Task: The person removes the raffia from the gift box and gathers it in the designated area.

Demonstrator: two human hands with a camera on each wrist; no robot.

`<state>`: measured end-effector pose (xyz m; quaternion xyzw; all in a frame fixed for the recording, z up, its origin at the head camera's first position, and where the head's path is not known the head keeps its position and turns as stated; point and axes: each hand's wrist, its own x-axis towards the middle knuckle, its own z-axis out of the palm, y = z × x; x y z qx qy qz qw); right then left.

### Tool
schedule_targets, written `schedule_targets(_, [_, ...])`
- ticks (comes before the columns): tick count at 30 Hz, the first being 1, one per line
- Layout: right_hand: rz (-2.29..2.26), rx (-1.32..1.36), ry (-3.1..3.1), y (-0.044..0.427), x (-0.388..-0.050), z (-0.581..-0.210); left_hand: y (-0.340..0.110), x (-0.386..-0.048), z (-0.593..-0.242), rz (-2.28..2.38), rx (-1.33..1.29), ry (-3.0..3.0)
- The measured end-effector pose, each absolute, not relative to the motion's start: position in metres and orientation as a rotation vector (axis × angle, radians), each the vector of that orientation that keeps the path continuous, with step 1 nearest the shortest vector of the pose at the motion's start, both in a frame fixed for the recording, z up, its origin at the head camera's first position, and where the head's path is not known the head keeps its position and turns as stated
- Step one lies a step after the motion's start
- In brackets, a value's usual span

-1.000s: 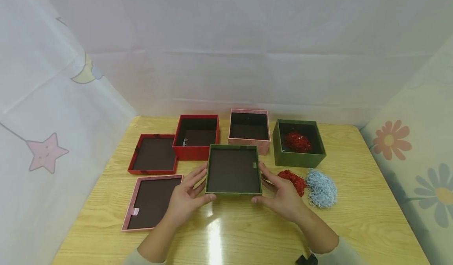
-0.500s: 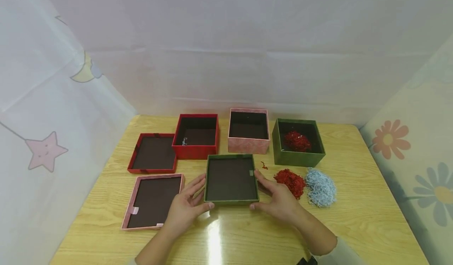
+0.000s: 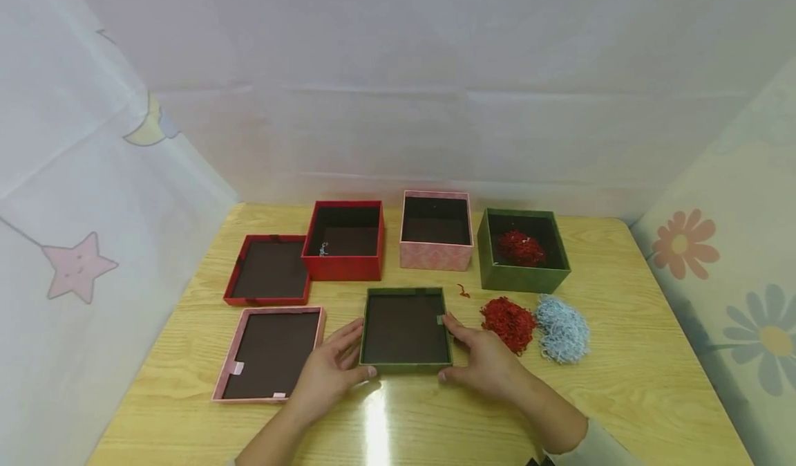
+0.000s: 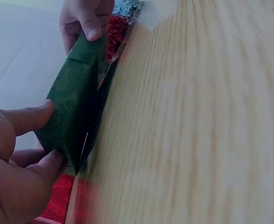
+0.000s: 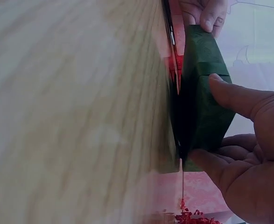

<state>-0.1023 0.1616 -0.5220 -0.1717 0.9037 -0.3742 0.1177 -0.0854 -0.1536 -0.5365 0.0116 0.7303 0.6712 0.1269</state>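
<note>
Both hands hold a green box lid [image 3: 406, 329], its dark inside facing up, over the middle of the wooden table. My left hand [image 3: 332, 366] pinches its left side, thumb at the near corner. Opposite, my right hand [image 3: 491, 366] grips the right side in the same way. In the left wrist view the patterned green lid [image 4: 73, 93] is between thumb and fingers of my left hand [image 4: 20, 154], with a narrow dark gap along the table. From the right wrist view, my right hand [image 5: 253, 135] has its thumb on the lid's [image 5: 207, 102] near wall.
Behind stand a red box [image 3: 345, 267], a pink box [image 3: 435, 255] and a green box [image 3: 522, 279] containing red shredded paper. A red lid [image 3: 270, 272] and a pink lid [image 3: 273, 355] lie left. Right are piles of red [image 3: 508, 324] and light blue shredded paper [image 3: 562, 331].
The green lid has come down and toward the person, held by both hands throughout. A small red paper strand behind it is now uncovered.
</note>
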Motion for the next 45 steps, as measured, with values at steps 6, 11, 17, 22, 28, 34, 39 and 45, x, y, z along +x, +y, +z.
schedule_targets(6, [-1.045,-0.526,2.652,0.161,-0.101,-0.521,-0.152,-0.084,-0.536,1.884,0.034,2.141])
schedule_targets(11, [-1.0,-0.542,2.665,0.161,-0.101,-0.521,-0.151,-0.085,-0.533,1.845,0.062,2.151])
schedule_targets(17, [-0.975,-0.557,2.663,0.162,-0.101,-0.52,-0.15,-0.086,-0.528,1.754,0.078,2.21])
schedule_targets(22, [-0.966,-0.559,2.663,0.162,-0.1,-0.519,-0.151,-0.086,-0.525,1.698,0.08,2.247])
schedule_targets(28, [-0.971,-0.536,2.658,0.164,-0.099,-0.514,-0.152,-0.087,-0.522,1.638,0.071,2.283])
schedule_targets(34, [-0.997,-0.526,2.675,0.167,-0.1,-0.513,-0.151,-0.087,-0.517,1.662,0.061,2.378])
schedule_targets(39, [-1.042,-0.515,2.677,0.171,-0.1,-0.509,-0.151,-0.09,-0.513,1.711,0.117,2.423])
schedule_targets(45, [-1.189,-0.483,2.62,0.175,-0.1,-0.503,-0.149,-0.098,-0.508,1.739,0.197,2.451])
